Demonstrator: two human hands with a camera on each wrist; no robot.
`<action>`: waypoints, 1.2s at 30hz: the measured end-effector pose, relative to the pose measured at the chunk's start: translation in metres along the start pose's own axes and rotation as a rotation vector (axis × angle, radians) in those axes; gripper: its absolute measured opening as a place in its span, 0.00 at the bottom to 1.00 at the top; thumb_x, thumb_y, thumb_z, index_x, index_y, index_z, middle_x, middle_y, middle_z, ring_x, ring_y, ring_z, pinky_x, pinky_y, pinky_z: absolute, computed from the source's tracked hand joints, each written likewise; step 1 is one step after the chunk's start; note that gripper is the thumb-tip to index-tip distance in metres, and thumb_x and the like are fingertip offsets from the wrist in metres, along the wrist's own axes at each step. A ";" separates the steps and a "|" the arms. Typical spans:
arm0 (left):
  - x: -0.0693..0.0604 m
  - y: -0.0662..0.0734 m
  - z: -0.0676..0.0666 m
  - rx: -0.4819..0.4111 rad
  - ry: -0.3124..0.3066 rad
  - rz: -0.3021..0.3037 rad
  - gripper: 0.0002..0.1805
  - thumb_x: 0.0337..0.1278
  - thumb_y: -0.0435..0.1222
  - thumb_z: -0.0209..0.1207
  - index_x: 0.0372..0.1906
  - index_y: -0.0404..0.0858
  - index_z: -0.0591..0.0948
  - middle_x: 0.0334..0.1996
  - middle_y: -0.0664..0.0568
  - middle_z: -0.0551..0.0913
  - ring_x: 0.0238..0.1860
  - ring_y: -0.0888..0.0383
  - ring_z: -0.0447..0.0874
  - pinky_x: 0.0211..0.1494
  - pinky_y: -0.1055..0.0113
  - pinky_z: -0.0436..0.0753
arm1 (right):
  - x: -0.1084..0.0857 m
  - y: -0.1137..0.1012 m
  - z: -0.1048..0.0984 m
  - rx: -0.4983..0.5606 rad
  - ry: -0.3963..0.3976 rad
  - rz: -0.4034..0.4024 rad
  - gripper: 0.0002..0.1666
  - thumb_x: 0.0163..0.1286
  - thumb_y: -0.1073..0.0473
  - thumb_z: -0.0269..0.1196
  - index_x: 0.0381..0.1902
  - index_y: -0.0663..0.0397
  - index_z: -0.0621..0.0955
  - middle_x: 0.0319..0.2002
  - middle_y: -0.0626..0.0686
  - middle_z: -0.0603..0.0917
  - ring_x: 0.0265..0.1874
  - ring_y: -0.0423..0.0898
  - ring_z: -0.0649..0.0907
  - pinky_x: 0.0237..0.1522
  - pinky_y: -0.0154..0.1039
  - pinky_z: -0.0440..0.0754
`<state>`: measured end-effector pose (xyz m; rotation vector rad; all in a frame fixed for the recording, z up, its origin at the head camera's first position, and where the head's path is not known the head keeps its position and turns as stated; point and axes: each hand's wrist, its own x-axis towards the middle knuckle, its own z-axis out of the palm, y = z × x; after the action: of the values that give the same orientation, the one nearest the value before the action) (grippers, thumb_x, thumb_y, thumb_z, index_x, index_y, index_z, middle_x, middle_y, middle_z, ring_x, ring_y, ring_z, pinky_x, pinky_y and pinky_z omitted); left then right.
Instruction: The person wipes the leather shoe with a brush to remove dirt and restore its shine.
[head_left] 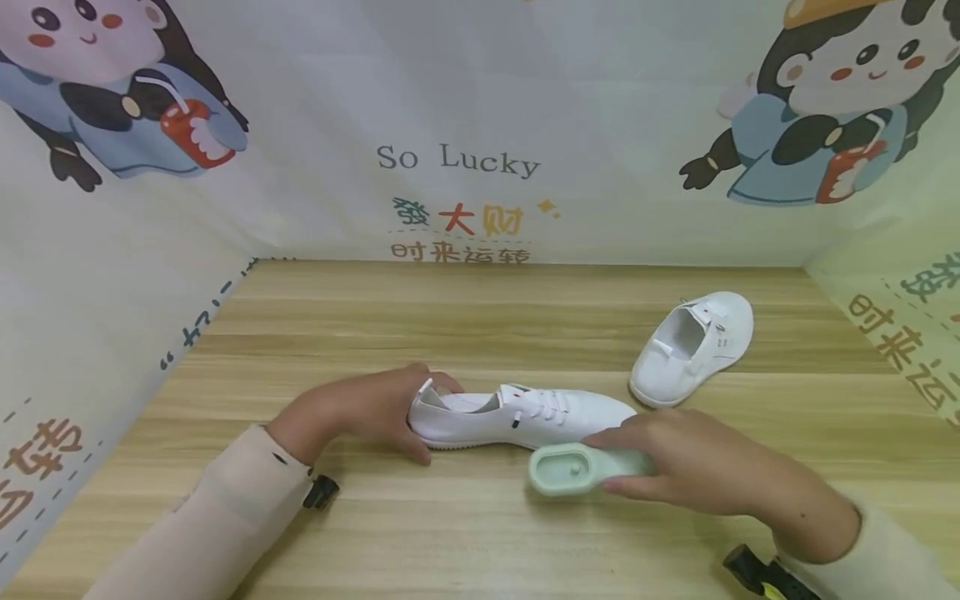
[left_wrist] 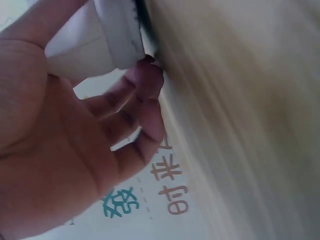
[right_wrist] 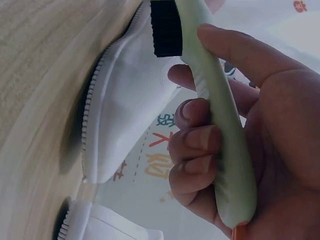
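Nearest cam: L sleeve (head_left: 198, 529) and R sleeve (head_left: 888, 554), both cut off by frame bottom, w/ a black device (head_left: 768, 575) at R wrist, also cropped. The worktop's (head_left: 450, 321) front edge is out of view. R hand (head_left: 678, 462) has fingers wrapped round a pale green brush (head_left: 566, 468); its black bristles (right_wrist: 166, 29) show only in R-wrist view, hidden from above. Can't tell if they touch the near shoe. L hand (head_left: 386, 412) grips the near white shoe (head_left: 517, 422) at the heel, thumb on the front side, some fingers hidden behind; L-wrist view is dark & blurry. R hand covers a bit of the toe.

Near shoe sits mid-worktop, upright, long axis approx parallel to back edge, heel twd L edge, toe twd R edge. Brush lies in front, its long axis roughly the same way, head end twd L edge. Far white shoe (head_left: 705, 358) is just beyond the near one's toe, twd the back R corner, long axis diagonal, toe pointing at that corner.

Both shoe openings face up; near one shows a pale insole (head_left: 471, 402). Brush back has an oval recess w/ a small knob.
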<state>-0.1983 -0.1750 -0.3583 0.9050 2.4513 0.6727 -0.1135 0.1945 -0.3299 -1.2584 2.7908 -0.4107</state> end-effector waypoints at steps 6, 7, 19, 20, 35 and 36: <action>0.000 0.000 0.000 0.016 0.024 -0.014 0.37 0.34 0.39 0.80 0.58 0.49 0.78 0.48 0.60 0.82 0.46 0.60 0.78 0.53 0.62 0.76 | 0.007 -0.005 0.003 -0.022 0.062 -0.002 0.23 0.66 0.43 0.67 0.56 0.42 0.84 0.43 0.41 0.88 0.37 0.33 0.82 0.40 0.38 0.82; 0.001 0.001 0.001 0.022 0.027 -0.015 0.37 0.34 0.39 0.80 0.57 0.48 0.78 0.47 0.60 0.82 0.45 0.61 0.78 0.52 0.62 0.77 | 0.008 -0.007 0.005 -0.032 0.083 -0.003 0.22 0.66 0.44 0.68 0.56 0.41 0.84 0.40 0.39 0.87 0.34 0.31 0.80 0.37 0.36 0.81; 0.001 0.001 -0.003 -0.016 -0.028 -0.065 0.35 0.35 0.48 0.79 0.56 0.51 0.79 0.40 0.59 0.82 0.40 0.60 0.79 0.45 0.63 0.78 | 0.035 -0.032 0.019 -0.196 0.277 0.015 0.20 0.64 0.43 0.69 0.51 0.43 0.84 0.32 0.42 0.83 0.23 0.34 0.75 0.24 0.33 0.73; 0.001 0.000 -0.003 -0.024 -0.032 -0.066 0.35 0.35 0.48 0.79 0.55 0.51 0.80 0.40 0.59 0.82 0.39 0.60 0.79 0.44 0.63 0.78 | 0.039 -0.035 0.020 -0.203 0.273 0.017 0.20 0.65 0.43 0.68 0.51 0.43 0.84 0.33 0.43 0.84 0.24 0.36 0.77 0.24 0.34 0.73; 0.001 0.003 0.000 -0.082 -0.039 0.060 0.27 0.35 0.36 0.78 0.48 0.50 0.83 0.41 0.65 0.85 0.43 0.62 0.81 0.53 0.60 0.78 | 0.083 -0.061 0.034 -0.260 0.309 0.018 0.20 0.65 0.41 0.67 0.48 0.45 0.82 0.28 0.45 0.80 0.20 0.40 0.77 0.20 0.36 0.73; 0.002 0.003 0.000 -0.074 -0.038 0.064 0.27 0.35 0.36 0.78 0.47 0.51 0.83 0.40 0.66 0.85 0.43 0.63 0.81 0.54 0.60 0.78 | 0.084 -0.062 0.035 -0.268 0.310 0.022 0.20 0.65 0.41 0.67 0.47 0.45 0.82 0.28 0.45 0.80 0.20 0.40 0.77 0.20 0.36 0.72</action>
<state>-0.1979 -0.1716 -0.3567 0.9622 2.3563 0.7569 -0.1191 0.0852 -0.3419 -1.3105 3.2079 -0.2545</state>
